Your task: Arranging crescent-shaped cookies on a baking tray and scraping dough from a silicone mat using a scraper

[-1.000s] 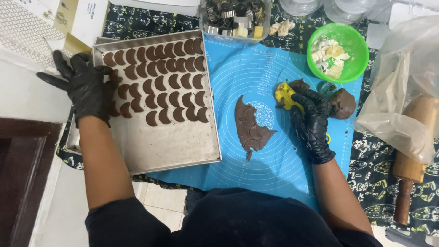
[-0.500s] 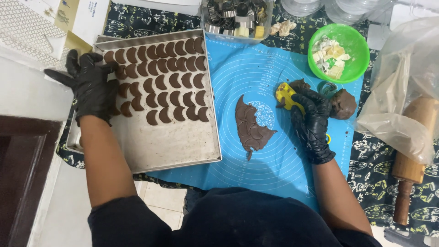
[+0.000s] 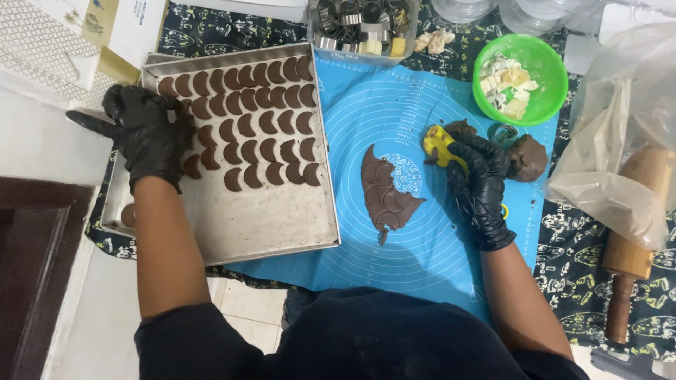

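Note:
Both my hands wear black gloves. My left hand [image 3: 144,134] lies spread over the left end of a metal baking tray [image 3: 271,225], its fingers touching the crescent-shaped chocolate cookies [image 3: 257,123] set in rows there. My right hand [image 3: 479,176] is closed on a yellow cutter [image 3: 440,144] on the blue silicone mat [image 3: 422,239]. A thin sheet of rolled chocolate dough [image 3: 384,190] with crescent cut-outs lies left of that hand. A lump of chocolate dough [image 3: 528,156] sits just to its right.
A green bowl [image 3: 546,95] with pale scraps stands at the back right. A clear box of metal cutters [image 3: 359,24] is at the back. A wooden rolling pin [image 3: 630,246] and a plastic bag [image 3: 627,141] lie on the right. The table edge runs along the left.
My left hand has shifted slightly right and down over the cookies on the tray. My right hand stays on the yellow cutter.

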